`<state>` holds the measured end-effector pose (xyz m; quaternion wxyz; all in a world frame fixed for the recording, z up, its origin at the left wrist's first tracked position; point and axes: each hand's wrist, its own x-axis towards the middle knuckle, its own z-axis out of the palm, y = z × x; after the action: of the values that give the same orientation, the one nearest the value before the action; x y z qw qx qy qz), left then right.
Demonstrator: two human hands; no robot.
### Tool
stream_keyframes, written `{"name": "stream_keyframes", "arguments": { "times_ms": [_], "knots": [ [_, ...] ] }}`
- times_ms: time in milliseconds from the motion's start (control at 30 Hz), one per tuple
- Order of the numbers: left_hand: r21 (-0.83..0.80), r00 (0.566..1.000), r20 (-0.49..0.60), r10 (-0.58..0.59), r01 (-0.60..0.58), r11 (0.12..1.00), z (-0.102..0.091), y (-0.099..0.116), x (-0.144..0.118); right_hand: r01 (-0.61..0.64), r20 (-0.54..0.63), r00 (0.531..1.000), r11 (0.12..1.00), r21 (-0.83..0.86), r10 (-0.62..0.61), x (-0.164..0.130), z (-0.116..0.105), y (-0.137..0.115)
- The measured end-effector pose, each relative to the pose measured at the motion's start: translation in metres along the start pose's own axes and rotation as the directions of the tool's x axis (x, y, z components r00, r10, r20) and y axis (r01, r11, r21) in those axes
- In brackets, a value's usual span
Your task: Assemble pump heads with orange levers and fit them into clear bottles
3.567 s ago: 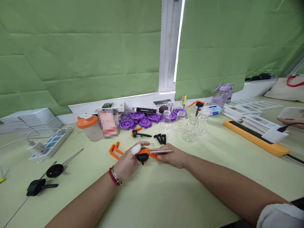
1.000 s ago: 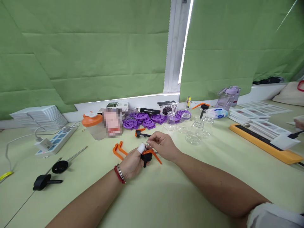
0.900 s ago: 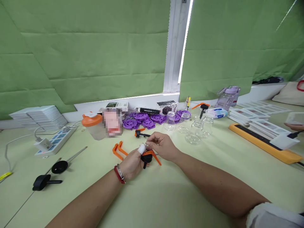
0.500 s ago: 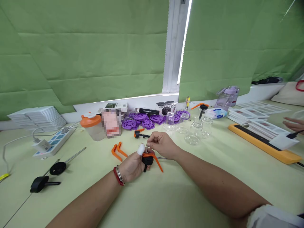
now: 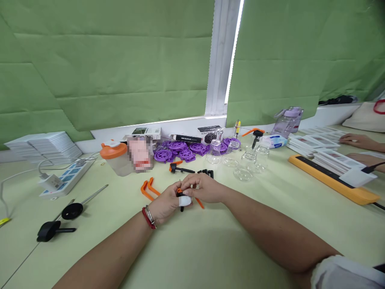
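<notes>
Head: left fingers (image 5: 184,201) and right fingers (image 5: 189,181) clasp an orange-black part (image 5: 181,194) (half hidden).

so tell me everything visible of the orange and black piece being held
The orange and black piece looks like plastic, mostly hidden by fingers. The left hand holds it over the table; the right hand touches it. An orange strip slants down below the right hand; a black stub points down under the left hand's white-wrapped thumb. How its parts join is hidden.
</notes>
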<state>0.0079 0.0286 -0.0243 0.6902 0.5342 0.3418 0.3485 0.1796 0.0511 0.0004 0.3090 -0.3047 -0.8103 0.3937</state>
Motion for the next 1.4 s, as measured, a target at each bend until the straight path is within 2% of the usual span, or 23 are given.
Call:
{"name": "stream_keyframes", "arguments": {
  "times_ms": [100,167,367,633,733,867,967,1000,1033,1067,1100,1133,1167,1200,1233,1300,1400],
  "knots": [
    [0.000,1.000,-0.007,0.015,-0.015,1.000,-0.001,0.000,0.000,0.051,0.152,0.988,0.992,-0.113,-0.033,-0.003,-0.010,-0.009],
    [0.033,1.000,0.002,0.017,-0.017,0.999,0.000,0.001,-0.001,0.055,0.209,0.978,0.980,-0.192,-0.014,-0.004,-0.014,-0.014],
    [0.145,0.999,0.025,0.021,-0.025,0.989,0.001,0.004,-0.003,0.069,0.209,0.978,0.935,-0.348,0.005,-0.007,-0.010,-0.014],
    [0.296,0.995,0.098,-0.006,-0.023,0.955,0.005,0.007,-0.006,0.263,0.368,0.921,0.900,-0.349,-0.126,-0.010,-0.012,-0.014],
    [0.267,0.997,0.071,-0.045,0.024,0.963,0.010,0.006,-0.009,0.314,0.389,0.905,0.884,-0.346,-0.169,-0.012,-0.008,-0.014],
    [0.232,0.988,-0.017,-0.156,0.155,0.960,0.013,0.006,-0.013,0.380,0.396,0.890,0.845,-0.375,-0.224,-0.010,-0.005,-0.015],
    [0.196,0.987,-0.079,-0.139,0.152,0.969,0.010,0.006,-0.010,0.414,0.324,0.900,0.809,-0.417,-0.293,-0.005,-0.016,-0.015],
    [0.180,0.988,-0.105,-0.112,0.130,0.975,0.009,0.006,-0.008,0.385,0.252,0.919,0.820,-0.423,-0.302,-0.004,-0.022,-0.014],
    [0.165,0.987,-0.138,-0.085,0.107,0.980,0.007,0.006,-0.006,0.314,0.132,0.949,0.848,-0.426,-0.286,-0.003,-0.030,-0.011],
    [0.150,0.983,-0.176,-0.057,0.084,0.985,0.005,0.006,-0.004,0.202,-0.026,0.971,0.881,-0.428,-0.236,-0.003,-0.039,-0.008],
    [0.133,0.976,-0.217,-0.031,0.061,0.989,0.003,0.006,-0.002,0.057,-0.178,0.973,0.900,-0.432,-0.147,-0.002,-0.047,-0.002],
    [0.114,0.967,-0.254,-0.007,0.037,0.993,0.001,0.007,-0.001,-0.137,-0.327,0.945,0.890,-0.434,-0.014,-0.002,-0.054,0.005],
    [0.091,0.958,-0.286,0.014,0.012,0.996,0.000,0.007,0.001,-0.344,-0.422,0.895,0.828,-0.443,0.145,-0.002,-0.061,0.013],
    [0.066,0.949,-0.314,0.030,-0.009,0.998,-0.001,0.008,0.002,-0.536,-0.469,0.823,0.709,-0.458,0.319,-0.003,-0.066,0.023],
    [0.041,0.940,-0.340,0.038,-0.025,0.999,-0.001,0.008,0.002,-0.611,-0.486,0.780,0.648,-0.455,0.394,-0.003,-0.069,0.032],
    [-0.004,0.920,-0.390,0.037,-0.043,0.999,-0.001,0.010,0.003,-0.677,-0.489,0.733,0.584,-0.448,0.474,-0.003,-0.071,0.050],
    [-0.040,0.897,-0.440,0.040,-0.063,0.997,0.000,0.011,0.004,-0.722,-0.488,0.692,0.527,-0.448,0.532,-0.002,-0.069,0.069]
  ]
}}
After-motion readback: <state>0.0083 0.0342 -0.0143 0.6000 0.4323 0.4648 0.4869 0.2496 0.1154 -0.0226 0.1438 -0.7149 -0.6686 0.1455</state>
